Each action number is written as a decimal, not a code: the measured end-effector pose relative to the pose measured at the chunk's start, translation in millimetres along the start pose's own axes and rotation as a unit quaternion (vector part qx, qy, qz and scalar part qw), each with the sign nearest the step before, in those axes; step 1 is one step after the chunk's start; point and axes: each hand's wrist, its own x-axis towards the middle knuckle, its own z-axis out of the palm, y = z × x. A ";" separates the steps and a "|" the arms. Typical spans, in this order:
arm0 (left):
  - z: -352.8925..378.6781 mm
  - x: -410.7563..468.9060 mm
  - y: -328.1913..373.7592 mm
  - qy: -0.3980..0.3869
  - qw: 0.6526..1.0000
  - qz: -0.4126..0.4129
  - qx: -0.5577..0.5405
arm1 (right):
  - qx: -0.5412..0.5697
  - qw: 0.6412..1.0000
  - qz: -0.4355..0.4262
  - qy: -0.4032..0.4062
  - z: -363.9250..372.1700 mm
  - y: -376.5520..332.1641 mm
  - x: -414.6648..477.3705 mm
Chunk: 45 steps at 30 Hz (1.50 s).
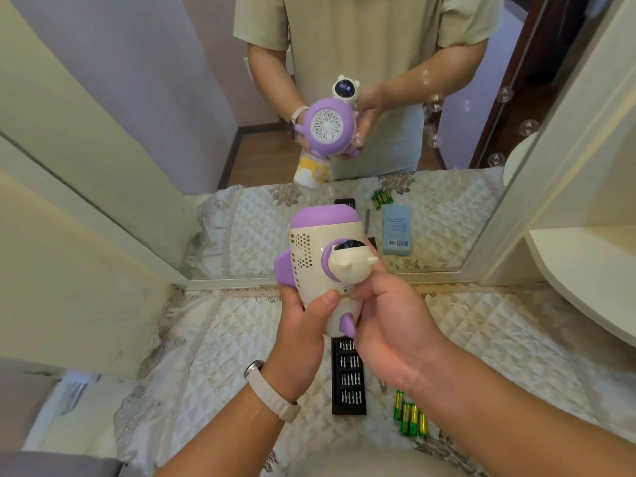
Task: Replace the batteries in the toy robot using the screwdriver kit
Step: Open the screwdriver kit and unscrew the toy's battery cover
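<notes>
1. Toy robot (323, 266) held up over the middle of the counter (213, 339), gripped from 2 sides: left hand (299, 325) wrapped round its lower body, thumb on the cream shell; right hand (392, 321) curled round the other side.
2. Probably tilted so to hunt for the battery cover.
3. Screwdriver kit (348, 376) and 4 batteries (411, 413) laid toward the front edge, within easy reach.
4. Battery cover nowhere visible; kit's far end hidden beneath the toy; right fingertips out of sight behind it.
</notes>
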 end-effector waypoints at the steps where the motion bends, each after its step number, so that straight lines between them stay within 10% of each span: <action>1: -0.3 -0.4 0.3 0.002 1.000 0.000 -0.002 | 0.007 1.000 -0.001 -0.013 0.5 -0.4 -0.3; 20: -1.0 -8.7 4.9 0.014 1.000 0.001 0.025 | -0.156 0.983 -0.093 0.023 -10.4 16.7 -8.5; 31: -6.2 -12.1 -1.4 0.031 0.999 0.017 0.015 | 0.003 0.997 0.021 -0.075 -14.4 18.9 -2.3; 45: -3.4 -15.7 -14.7 0.034 0.999 -0.015 0.012 | 0.028 0.996 0.087 -0.001 -23.0 26.8 3.1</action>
